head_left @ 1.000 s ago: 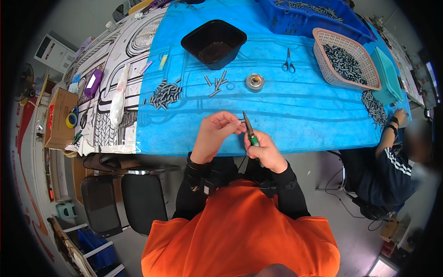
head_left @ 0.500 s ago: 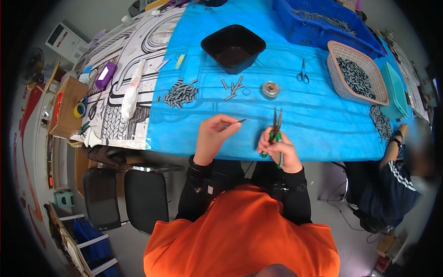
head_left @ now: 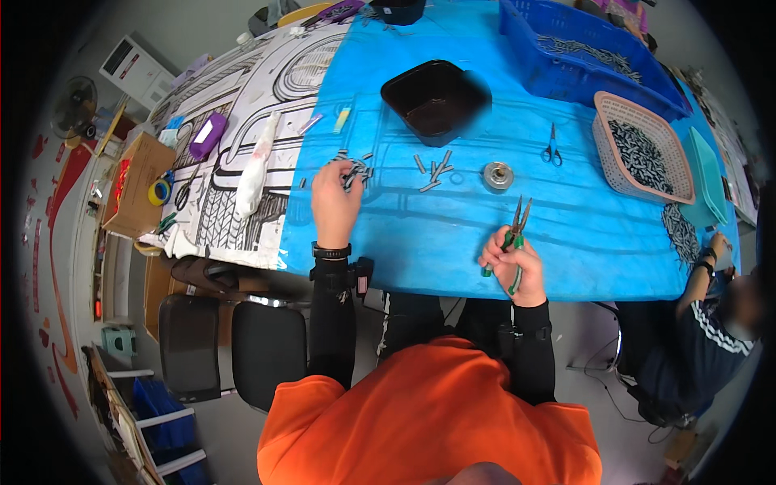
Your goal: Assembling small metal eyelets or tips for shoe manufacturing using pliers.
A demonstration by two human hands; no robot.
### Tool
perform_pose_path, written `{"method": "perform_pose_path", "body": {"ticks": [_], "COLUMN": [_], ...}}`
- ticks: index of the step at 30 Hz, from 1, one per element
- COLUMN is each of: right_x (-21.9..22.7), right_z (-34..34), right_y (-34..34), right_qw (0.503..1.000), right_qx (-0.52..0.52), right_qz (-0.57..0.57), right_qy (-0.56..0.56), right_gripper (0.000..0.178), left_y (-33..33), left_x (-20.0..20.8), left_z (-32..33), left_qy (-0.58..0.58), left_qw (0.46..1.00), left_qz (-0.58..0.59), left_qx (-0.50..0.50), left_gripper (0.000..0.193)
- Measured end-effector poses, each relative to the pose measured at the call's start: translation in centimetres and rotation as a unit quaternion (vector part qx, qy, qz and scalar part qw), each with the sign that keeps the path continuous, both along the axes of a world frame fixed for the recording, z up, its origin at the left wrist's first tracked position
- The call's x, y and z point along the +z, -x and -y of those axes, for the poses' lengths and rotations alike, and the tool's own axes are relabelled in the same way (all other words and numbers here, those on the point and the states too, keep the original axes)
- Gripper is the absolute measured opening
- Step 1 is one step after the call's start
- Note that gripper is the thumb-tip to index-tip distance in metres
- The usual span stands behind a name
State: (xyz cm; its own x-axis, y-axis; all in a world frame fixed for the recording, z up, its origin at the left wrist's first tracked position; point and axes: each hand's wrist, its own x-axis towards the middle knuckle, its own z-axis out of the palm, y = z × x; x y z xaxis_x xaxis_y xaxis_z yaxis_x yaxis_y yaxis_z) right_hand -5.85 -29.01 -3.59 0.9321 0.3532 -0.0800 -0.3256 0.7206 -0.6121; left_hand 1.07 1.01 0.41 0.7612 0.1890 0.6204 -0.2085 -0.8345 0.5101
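Observation:
My left hand (head_left: 335,202) reaches over a pile of short grey tube pieces (head_left: 353,172) on the blue table cover. Its thumb and fingers are apart at the pile's near side, and they hide part of it. In my right hand (head_left: 517,267) is a pair of long-nosed pliers (head_left: 520,226) with green handles, jaws pointing up and slightly parted. Between the hands and the black tub lie a few loose grey pieces (head_left: 436,171). A small round glass jar (head_left: 498,175) stands just beyond the pliers' tips.
Beyond the loose pieces sits a black plastic tub (head_left: 428,125). At right are blue-handled scissors (head_left: 552,149), a pink basket (head_left: 687,182) of grey pieces, a teal tray (head_left: 707,174) and a large blue crate (head_left: 558,85). A co-worker's hand (head_left: 718,244) is at the far right.
My left hand has moved from near the pliers, where it pinched a small dark piece, left to the pile. That piece no longer shows. My right hand keeps the pliers; the view has shifted slightly.

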Motion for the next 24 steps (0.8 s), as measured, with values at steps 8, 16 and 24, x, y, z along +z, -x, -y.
{"method": "perform_pose_path", "body": {"ticks": [8,16,24], "right_x": [-0.8,-2.2,-1.7], "right_z": [1.0,-1.2,-1.8], "right_y": [-0.2,-1.7,-0.8], "right_qw": [0.999,0.995,0.998], "right_qx": [-0.024,0.026,-0.038], "right_qz": [0.023,0.055,0.026], "right_qy": [-0.009,0.073,-0.035], "right_gripper": [0.021,0.016,0.016], "left_y": [-3.6,-4.1,-2.1], "left_x": [-2.0,-5.1,-0.4], "left_z": [8.2,4.0,4.3], "left_qy": [-0.053,-0.052,-0.110], "left_qw": [0.980,0.959,0.938], "left_qz": [-0.061,-0.171,-0.249], "left_qx": [-0.180,-0.222,-0.215], "left_gripper": [0.011,0.019,0.044]}}
